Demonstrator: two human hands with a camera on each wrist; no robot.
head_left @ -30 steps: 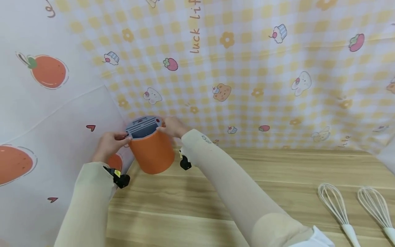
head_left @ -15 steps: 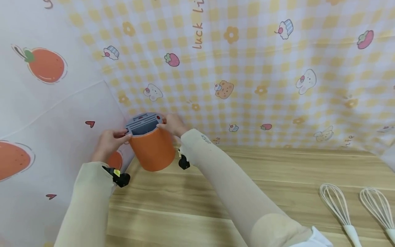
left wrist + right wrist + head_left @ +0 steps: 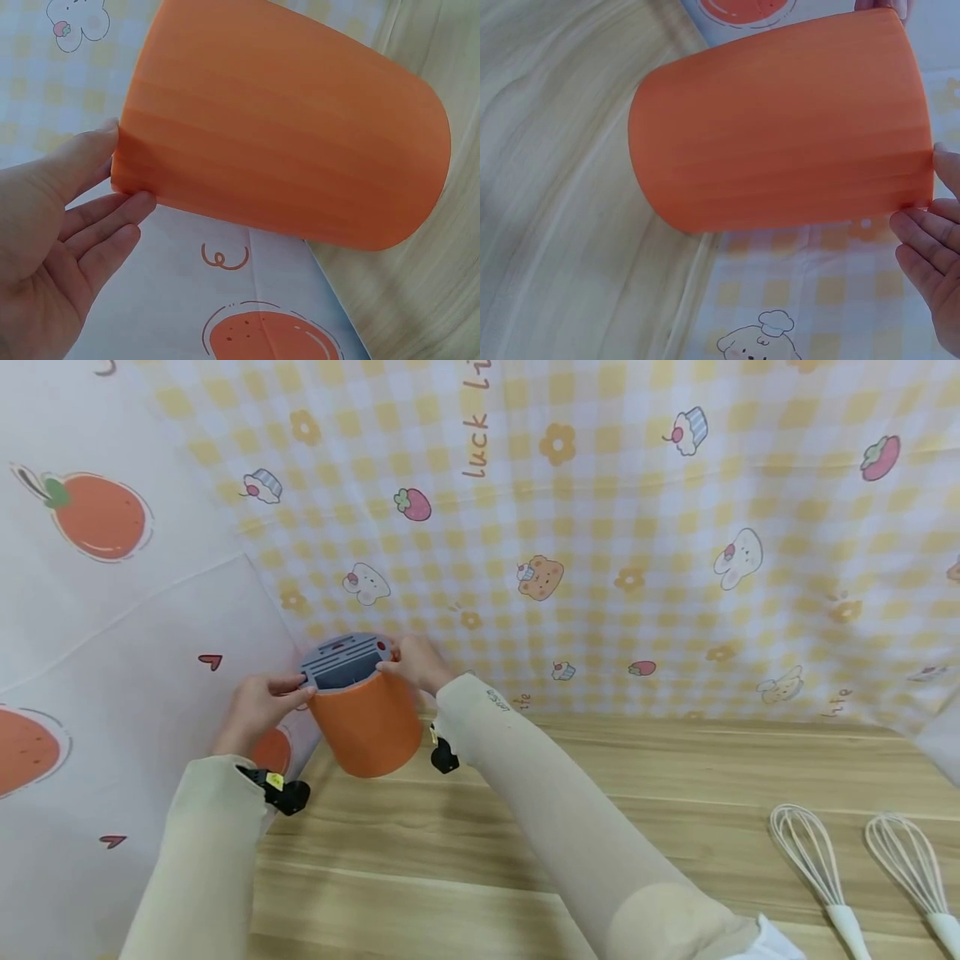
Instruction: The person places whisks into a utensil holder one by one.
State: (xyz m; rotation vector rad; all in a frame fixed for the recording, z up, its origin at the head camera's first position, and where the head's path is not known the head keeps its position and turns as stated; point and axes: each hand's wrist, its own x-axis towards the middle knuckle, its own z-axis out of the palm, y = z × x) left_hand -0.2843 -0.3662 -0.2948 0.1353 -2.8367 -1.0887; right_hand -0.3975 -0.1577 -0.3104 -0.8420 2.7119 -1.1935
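An orange round utensil holder point(image 3: 367, 731) with a grey slotted top point(image 3: 348, 652) stands in the back left corner of the wooden table. On its left side my left hand point(image 3: 258, 706) pinches the upper rim between thumb and fingers. My right hand point(image 3: 418, 662) grips the rim on the opposite side the same way. In the left wrist view the smooth orange wall fills the middle, with the left hand point(image 3: 67, 217) at its rim end. The right wrist view has the right hand point(image 3: 934, 240) at the rim, fingertips against the wall.
Two white whisks point(image 3: 813, 860) lie side by side at the right of the wooden table point(image 3: 420, 877). A yellow checked cloth point(image 3: 585, 527) hangs behind the table, and a white cloth with orange fruit prints point(image 3: 180, 693) covers the left side.
The head view has shifted slightly. Both hands keep their hold on the utensil holder's rim, and it shows no clear movement against the corner.
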